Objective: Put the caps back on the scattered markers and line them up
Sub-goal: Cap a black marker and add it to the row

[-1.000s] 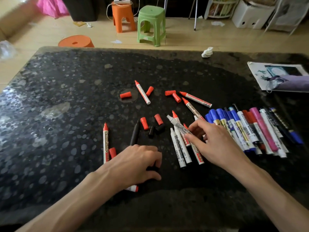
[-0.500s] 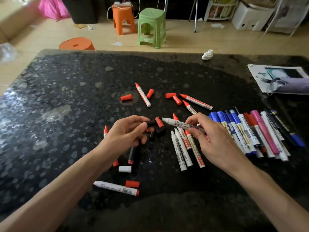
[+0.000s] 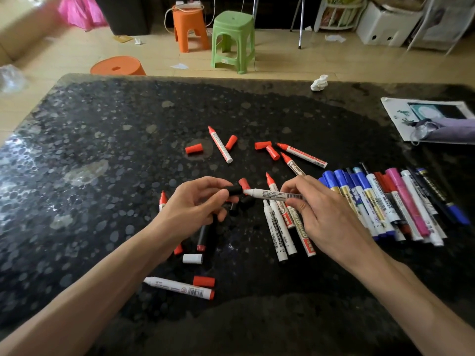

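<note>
Left hand [image 3: 198,201] pinching black cap [image 3: 234,190], right hand [image 3: 323,211] fingers grasping white marker [image 3: 272,194], tip at cap

black table [image 3: 102,140] | crumpled tissue [image 3: 319,83] near its far edge | printed sheet [image 3: 401,116] at its right edge | green stool [image 3: 232,39] beside orange stool [image 3: 189,28] on floor

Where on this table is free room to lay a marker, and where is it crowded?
Free: the table left of the loose red cap, and the far strip near the crumpled tissue. Crowded: around the left hand and right hand, and the marker row.
</note>
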Motion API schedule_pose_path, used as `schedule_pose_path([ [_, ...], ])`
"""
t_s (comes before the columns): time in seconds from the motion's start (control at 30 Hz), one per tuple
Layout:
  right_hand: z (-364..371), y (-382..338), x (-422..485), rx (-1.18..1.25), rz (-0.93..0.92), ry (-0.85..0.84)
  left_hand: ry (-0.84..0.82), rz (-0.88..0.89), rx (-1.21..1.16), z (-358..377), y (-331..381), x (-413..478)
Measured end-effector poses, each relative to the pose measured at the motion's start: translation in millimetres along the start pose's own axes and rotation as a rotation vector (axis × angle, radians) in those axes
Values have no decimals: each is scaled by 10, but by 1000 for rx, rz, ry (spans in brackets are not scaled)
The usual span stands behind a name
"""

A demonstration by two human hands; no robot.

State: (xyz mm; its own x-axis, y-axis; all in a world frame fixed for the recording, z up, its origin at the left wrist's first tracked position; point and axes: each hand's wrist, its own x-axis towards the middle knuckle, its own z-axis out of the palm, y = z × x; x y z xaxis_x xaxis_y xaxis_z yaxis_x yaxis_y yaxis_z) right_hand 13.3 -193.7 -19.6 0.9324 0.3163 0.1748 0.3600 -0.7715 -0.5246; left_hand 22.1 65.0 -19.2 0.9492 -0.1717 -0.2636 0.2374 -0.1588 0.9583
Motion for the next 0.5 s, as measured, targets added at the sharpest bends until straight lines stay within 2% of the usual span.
schedule_pose_path([
  [0.13, -3, -18, 1, 6, -22, -3, -24, 112, 172, -19, 9, -6],
  [0.27, 17, -49, -1, 31, -41, -5, -42, 171, 226, 6, -12, -3],
  [0.5, 58, -133, -39, 117, -51, 30, 49, 296, 266, 33, -55, -9],
])
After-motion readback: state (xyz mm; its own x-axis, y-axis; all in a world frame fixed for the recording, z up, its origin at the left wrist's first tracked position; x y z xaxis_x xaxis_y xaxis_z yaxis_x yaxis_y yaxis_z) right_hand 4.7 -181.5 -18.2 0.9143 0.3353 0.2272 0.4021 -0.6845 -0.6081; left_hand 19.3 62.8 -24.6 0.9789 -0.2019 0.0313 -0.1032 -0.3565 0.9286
